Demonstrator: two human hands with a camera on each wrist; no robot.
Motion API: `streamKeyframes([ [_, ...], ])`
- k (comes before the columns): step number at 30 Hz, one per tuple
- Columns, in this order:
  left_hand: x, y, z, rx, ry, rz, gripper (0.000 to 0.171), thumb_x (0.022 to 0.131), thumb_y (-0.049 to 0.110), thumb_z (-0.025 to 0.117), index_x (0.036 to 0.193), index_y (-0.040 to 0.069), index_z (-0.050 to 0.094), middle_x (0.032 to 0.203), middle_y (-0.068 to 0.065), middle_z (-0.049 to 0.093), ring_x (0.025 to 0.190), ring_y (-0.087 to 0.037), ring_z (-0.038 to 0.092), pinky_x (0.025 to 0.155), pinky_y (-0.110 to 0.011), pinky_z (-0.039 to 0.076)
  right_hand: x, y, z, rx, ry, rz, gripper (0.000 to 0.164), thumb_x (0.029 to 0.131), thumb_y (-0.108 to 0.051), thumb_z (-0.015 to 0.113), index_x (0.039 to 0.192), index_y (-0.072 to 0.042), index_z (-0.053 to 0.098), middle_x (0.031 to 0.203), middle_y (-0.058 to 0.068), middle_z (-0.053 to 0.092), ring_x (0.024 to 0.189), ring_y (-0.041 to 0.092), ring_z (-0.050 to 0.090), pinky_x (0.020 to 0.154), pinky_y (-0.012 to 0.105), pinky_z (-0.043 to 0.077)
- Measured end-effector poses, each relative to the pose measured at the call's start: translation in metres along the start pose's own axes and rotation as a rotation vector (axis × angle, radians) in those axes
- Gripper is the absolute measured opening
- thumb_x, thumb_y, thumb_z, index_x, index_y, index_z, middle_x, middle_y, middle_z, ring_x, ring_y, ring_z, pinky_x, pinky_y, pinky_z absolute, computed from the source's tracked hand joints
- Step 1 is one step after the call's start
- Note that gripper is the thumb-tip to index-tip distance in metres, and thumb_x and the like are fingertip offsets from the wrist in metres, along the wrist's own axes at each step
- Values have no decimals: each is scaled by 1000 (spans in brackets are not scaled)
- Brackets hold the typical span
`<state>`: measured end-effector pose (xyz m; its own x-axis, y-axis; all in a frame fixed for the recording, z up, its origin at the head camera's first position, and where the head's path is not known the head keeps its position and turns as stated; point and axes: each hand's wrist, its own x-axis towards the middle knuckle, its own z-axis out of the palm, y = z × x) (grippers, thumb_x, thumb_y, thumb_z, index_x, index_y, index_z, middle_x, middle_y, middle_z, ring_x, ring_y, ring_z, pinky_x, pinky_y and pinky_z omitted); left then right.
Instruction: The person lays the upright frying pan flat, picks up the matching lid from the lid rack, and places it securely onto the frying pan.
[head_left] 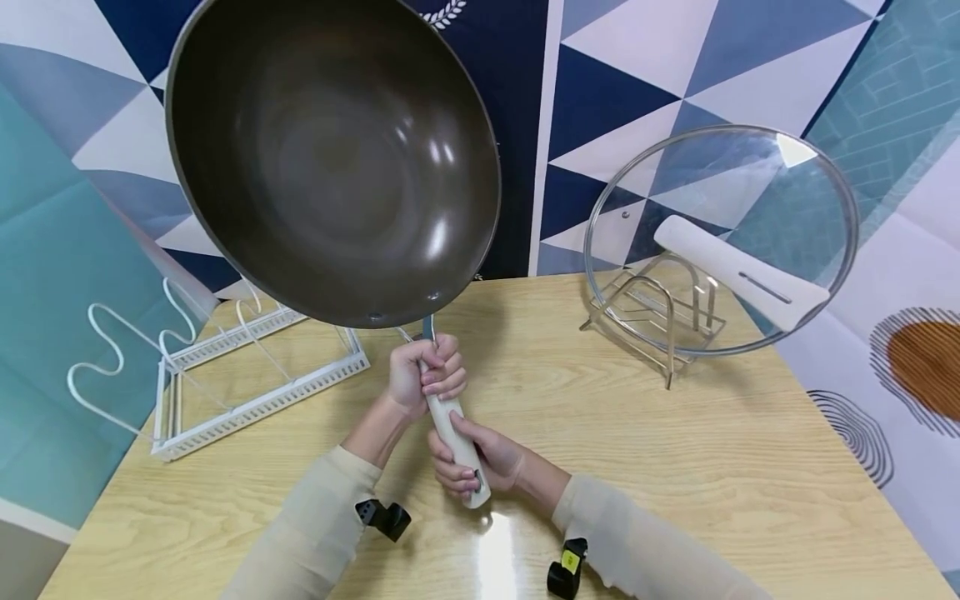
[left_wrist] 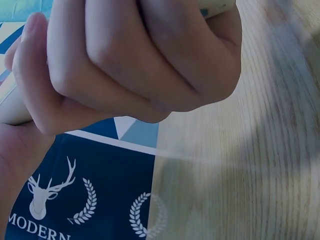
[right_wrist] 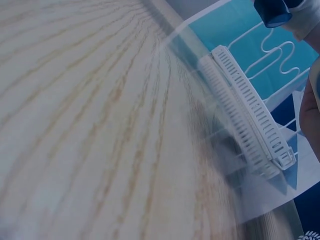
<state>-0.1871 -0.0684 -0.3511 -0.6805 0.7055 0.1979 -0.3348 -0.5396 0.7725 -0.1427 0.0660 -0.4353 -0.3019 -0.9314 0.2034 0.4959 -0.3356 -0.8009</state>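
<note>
A large wok (head_left: 330,158) with a dark brown inside is held up over the table, tilted so its inside faces me. Its pale handle (head_left: 457,437) slants down toward me, and both hands are on it. My left hand (head_left: 429,375) grips the handle close to the pan, its fingers (left_wrist: 115,65) curled round in the left wrist view. Lower down, my right hand (head_left: 480,458) holds the handle near its end, with the thumb lying along the top. The right wrist view catches only a sliver of the right hand (right_wrist: 311,120) at its edge.
A white rack (head_left: 262,408) with wavy wire dividers stands on the wooden table (head_left: 600,467) at left, partly behind the wok. At right, a glass lid (head_left: 720,183) with a long white handle leans upright in a metal wire stand (head_left: 667,312). A patterned backdrop (head_left: 622,92) rises behind.
</note>
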Motion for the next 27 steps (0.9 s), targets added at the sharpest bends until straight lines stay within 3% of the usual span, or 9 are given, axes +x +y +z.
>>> streamKeyframes([
  [5,-1,-1,-2,-23,-36,2,18,67,5,30,57,19,27,44,8,17,35,-3,22,43,-23,10,0,1,2,40,-33,7,44,98,-61,28,78,-23,41,58,-18,42,48,-4,39,51,14,35],
  [10,-1,-2,-3,-41,-3,-14,19,65,10,42,57,19,27,42,10,22,35,-2,25,43,-22,12,2,1,7,80,-30,5,45,98,-60,30,74,-23,38,52,-16,34,42,-3,30,43,15,26],
  [14,-1,-2,-5,-72,11,-16,18,65,12,45,57,21,31,42,12,28,36,-3,24,44,-21,12,4,1,12,74,38,-4,47,99,-57,29,69,-22,37,48,-17,32,38,-4,27,38,16,22],
  [20,-3,-2,-4,-109,1,-30,19,65,14,49,58,21,33,45,10,26,38,-5,22,46,-21,13,2,1,19,-12,170,-37,46,103,-48,27,68,-20,39,49,-19,37,38,-5,31,38,15,28],
  [24,-4,-3,0,-72,69,-21,17,66,15,49,59,22,35,46,12,31,40,-3,28,46,-17,24,1,0,22,-71,232,-57,44,104,-43,27,69,-20,40,49,-19,38,39,-4,33,39,15,31],
  [27,-5,-3,2,-18,168,-15,18,72,10,40,59,22,37,47,13,36,41,-2,35,48,-17,32,0,0,22,-120,270,-60,43,104,-42,29,69,-20,40,49,-18,38,39,-3,34,39,16,33],
])
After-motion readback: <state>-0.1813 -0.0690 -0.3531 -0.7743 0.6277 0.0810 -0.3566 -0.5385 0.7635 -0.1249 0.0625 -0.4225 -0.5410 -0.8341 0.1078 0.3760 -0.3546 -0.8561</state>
